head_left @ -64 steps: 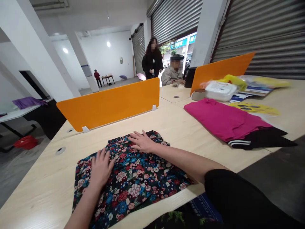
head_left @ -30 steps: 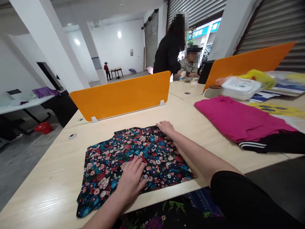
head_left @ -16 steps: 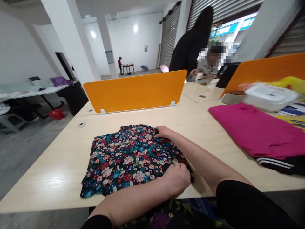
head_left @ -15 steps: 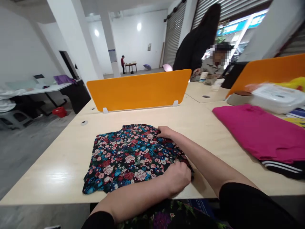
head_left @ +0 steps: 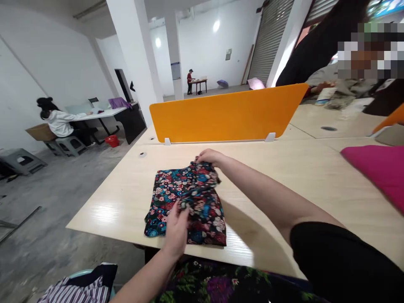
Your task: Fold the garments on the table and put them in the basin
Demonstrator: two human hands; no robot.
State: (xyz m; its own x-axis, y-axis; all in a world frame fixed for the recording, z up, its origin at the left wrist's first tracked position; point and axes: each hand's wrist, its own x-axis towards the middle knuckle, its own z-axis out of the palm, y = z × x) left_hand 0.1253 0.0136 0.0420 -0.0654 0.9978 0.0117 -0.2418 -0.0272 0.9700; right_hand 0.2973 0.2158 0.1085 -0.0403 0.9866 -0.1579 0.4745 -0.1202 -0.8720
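A dark floral cloth [head_left: 170, 191] lies on the pale wooden table [head_left: 284, 176], its right side lifted and folded leftward over the rest. My right hand [head_left: 210, 156] pinches the cloth's far corner. My left hand [head_left: 177, 227] grips the near edge of the folded flap. Both hands hold the fabric a little above the layer beneath.
An orange divider panel [head_left: 227, 113] stands behind the cloth. A pink garment [head_left: 378, 168] lies at the right edge. Two people are beyond the divider at the right, another sits at a far left desk, and a striped garment [head_left: 75, 288] is at bottom left.
Both hands took hold of the cloth's right side and carried it leftward, folding it over. The view swung left, so the pink garment slid toward the right edge.
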